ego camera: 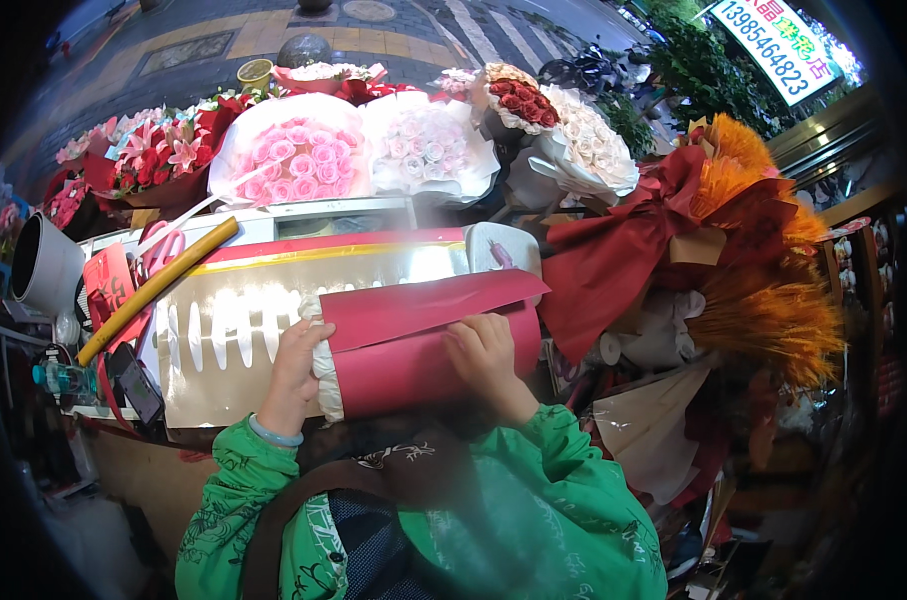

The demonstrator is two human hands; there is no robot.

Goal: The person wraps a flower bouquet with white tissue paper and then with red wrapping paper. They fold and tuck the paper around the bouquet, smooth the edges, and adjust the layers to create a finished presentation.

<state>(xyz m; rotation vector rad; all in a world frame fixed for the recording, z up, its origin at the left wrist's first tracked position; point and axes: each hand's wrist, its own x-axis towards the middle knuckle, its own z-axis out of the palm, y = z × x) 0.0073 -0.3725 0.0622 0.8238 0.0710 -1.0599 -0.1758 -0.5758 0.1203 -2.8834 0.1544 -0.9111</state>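
A wide roll of red wrapping paper (416, 367) lies across the near edge of the table, its loose flap (423, 311) overlapping the top. White crinkled material (324, 375) rings the roll's left end. That end is gripped by my left hand (297, 364), thumb on top. My right hand (487, 356) rests on the roll's right part with curled fingers, at the edge of the flap; whether it pinches the paper is hidden. Under the roll is a shiny cut-out sheet (221, 322) with a red and yellow border.
A yellow tube (157, 292), pink-handled scissors (165, 251) and a phone (135, 382) lie at the left, near a white bucket (45, 262). Rose bouquets (303, 161) line the far side. A red-wrapped bouquet (626, 240) and orange dried stalks (768, 322) stand at right.
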